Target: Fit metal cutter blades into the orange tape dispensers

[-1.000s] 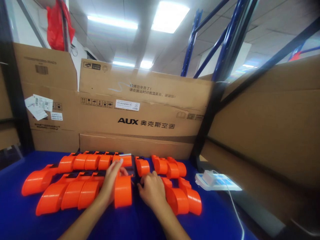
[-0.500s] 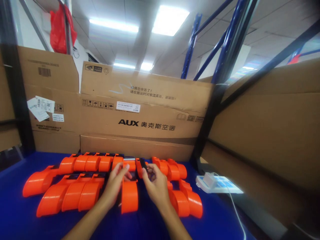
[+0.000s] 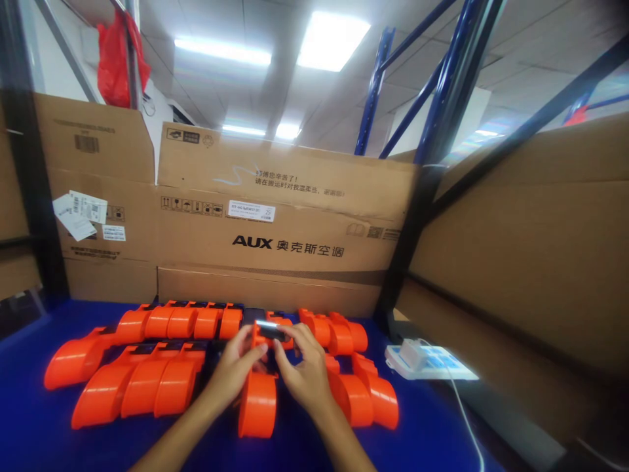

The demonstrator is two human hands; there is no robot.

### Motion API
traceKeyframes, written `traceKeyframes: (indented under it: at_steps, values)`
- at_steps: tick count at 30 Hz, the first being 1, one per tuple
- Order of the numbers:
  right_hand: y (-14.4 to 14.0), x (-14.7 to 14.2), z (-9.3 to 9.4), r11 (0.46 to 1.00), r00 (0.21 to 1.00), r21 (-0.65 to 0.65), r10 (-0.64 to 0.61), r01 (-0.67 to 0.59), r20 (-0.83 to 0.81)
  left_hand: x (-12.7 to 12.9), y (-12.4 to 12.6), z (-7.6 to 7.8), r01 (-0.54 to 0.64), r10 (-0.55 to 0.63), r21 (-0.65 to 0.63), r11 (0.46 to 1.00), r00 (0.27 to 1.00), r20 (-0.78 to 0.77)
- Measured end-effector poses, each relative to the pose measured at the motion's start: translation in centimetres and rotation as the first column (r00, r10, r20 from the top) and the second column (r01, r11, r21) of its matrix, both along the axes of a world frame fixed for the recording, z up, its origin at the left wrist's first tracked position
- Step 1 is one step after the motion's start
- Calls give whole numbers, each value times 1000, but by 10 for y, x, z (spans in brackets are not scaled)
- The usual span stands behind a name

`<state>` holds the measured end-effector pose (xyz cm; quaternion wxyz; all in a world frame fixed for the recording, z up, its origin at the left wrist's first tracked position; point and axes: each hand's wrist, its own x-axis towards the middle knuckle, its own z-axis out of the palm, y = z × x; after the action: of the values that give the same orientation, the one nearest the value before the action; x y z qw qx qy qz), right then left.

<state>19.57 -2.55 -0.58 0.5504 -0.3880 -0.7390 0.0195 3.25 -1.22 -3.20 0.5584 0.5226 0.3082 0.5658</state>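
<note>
From here I have the left hand (image 3: 236, 368) gripping an orange holder (image 3: 258, 408) above the blue table (image 3: 289, 452), the right hand (image 3: 305, 368) pinching a black piece (image 3: 272, 333) at its top.

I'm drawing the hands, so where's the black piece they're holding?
In the head view, the black piece is low, just left of the middle, between the left hand and right hand, by the upper end of an orange piece.
</note>
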Motion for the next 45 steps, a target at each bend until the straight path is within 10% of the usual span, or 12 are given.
traceKeyframes:
  at_steps: [17,24,29,33,45]
  values:
    - [-3,1,6,980,984,-136,128,-144,-122,2,-3,3,-48,48,-41,998,999,-10]
    - [11,5,-6,976,970,-213,-3,-51,-245,-4,4,0,-73,84,-138,988,994,75]
    - [17,9,-17,909,988,-392,-104,141,113,-7,5,1,-103,133,-182,978,978,160]
    - [16,12,-24,786,833,-423,-199,450,517,-6,3,2,-109,135,-164,981,978,156]
    - [11,17,-28,732,750,-416,-193,539,633,-5,0,3,-91,109,-151,984,988,113]
